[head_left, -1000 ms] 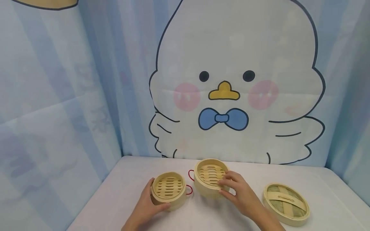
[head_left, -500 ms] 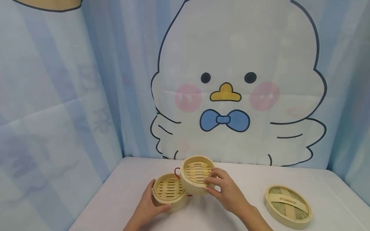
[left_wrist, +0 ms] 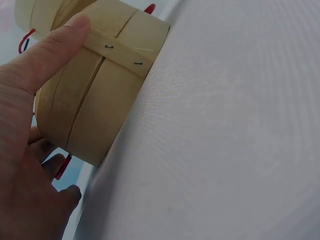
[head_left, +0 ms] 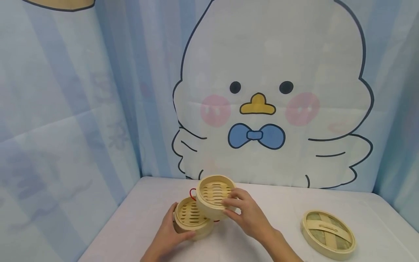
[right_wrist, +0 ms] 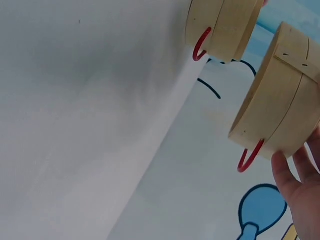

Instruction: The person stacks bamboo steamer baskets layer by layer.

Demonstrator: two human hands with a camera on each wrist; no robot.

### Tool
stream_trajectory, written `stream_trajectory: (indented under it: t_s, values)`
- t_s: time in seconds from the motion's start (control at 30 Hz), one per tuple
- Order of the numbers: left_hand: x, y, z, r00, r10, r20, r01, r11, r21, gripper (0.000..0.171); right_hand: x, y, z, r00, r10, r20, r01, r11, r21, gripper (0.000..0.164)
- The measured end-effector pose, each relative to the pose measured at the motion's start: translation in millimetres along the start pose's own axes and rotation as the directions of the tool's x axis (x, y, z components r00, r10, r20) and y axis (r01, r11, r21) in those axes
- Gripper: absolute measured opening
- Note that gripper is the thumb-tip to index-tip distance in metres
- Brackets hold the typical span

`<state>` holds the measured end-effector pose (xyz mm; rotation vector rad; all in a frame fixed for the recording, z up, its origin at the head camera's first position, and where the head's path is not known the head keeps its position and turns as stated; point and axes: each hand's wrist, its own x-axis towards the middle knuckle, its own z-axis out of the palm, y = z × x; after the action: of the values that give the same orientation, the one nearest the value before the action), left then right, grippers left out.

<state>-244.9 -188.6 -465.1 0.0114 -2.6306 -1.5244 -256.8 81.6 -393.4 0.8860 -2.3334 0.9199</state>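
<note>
Pinches raised steamer basket [head_left: 213, 194] in right hand [head_left: 247, 214], now farther left, nearer alignment over lower basket [head_left: 188, 217] gripped in left hand [head_left: 168, 231].

Body notes. Head view: left hand [head_left: 168, 231] is showing bare, narrowing into a slim left wrist [head_left: 151, 253] that is running bare to the lower edge. Right hand [head_left: 247, 214] is likewise showing bare; the right forearm [head_left: 279, 245] is widening gradually below the wrist, its skin exposed down to the frame edge. Left-wrist view: left thumb [left_wrist: 57, 47] is looking long and thick, rounding off at the tip and broadening toward its base; left fingers [left_wrist: 54, 164] are falling in shadow, finer detail blurring. Right-wrist view: right-hand digits [right_wrist: 284, 175] are appearing slender, tapering to rounded ends.
</note>
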Motion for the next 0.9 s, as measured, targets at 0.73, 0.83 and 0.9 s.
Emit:
stream_trajectory:
  t_s: [0.73, 0.83, 0.9]
  values:
    - [-0.5, -1.4, -3.4, 0.997, 0.076, 0.022, -0.074, 0.993, -0.089, 0.122, 18.9, -28.8, 36.0, 0.997, -0.076, 0.025, 0.076, 0.997, -0.013, 0.016]
    - [-1.2, -1.8, -4.0, 0.996, 0.083, 0.016, -0.081, 0.993, -0.088, 0.123, 19.4, -30.3, 40.5, 0.995, -0.095, 0.021, 0.095, 0.995, -0.014, 0.016]
    - [-2.0, -2.3, -4.6, 0.996, 0.091, 0.012, -0.09, 0.992, -0.084, 0.123, 19.8, -31.4, 42.9, 0.995, -0.1, 0.02, 0.101, 0.995, -0.01, 0.016]
